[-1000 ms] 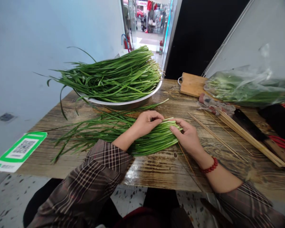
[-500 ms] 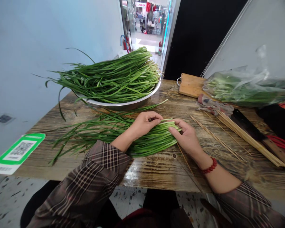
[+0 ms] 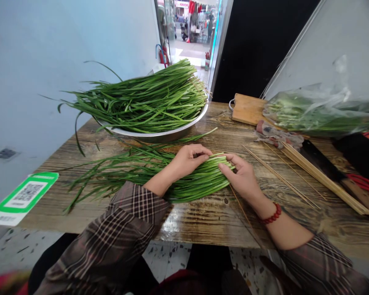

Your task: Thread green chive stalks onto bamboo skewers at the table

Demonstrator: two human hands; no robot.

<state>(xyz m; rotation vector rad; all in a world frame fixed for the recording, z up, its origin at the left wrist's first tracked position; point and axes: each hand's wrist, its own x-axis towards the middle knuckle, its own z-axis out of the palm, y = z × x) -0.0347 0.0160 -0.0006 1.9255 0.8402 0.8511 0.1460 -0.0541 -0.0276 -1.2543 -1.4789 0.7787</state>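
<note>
A row of garlic chives (image 3: 199,186) lies on the wooden table in front of me, pale stalk ends at the right and limp green leaves trailing left. My left hand (image 3: 189,162) rests across the upper edge of the row, its thumb and fingers closed on the stalks near their ends. On the right, the fingers and thumb of my right hand (image 3: 238,174) pinch the pale stalk ends. Its fingertips are partly hidden behind the stalks. Below this hand a thin brown stick (image 3: 242,211) runs towards the table's front edge; its upper end is hidden.
Behind the row stands a metal basin (image 3: 172,135) heaped with chives. To the right lie loose bamboo skewers (image 3: 279,176), a skewer bundle (image 3: 329,180), a knife (image 3: 322,162), a cutting board (image 3: 249,108) and a plastic bag of greens (image 3: 320,110). A QR-code card (image 3: 24,196) sits at the left.
Both hands keep almost the same place and grip on the chives. A blurred red shape has come into view at the bottom left corner.
</note>
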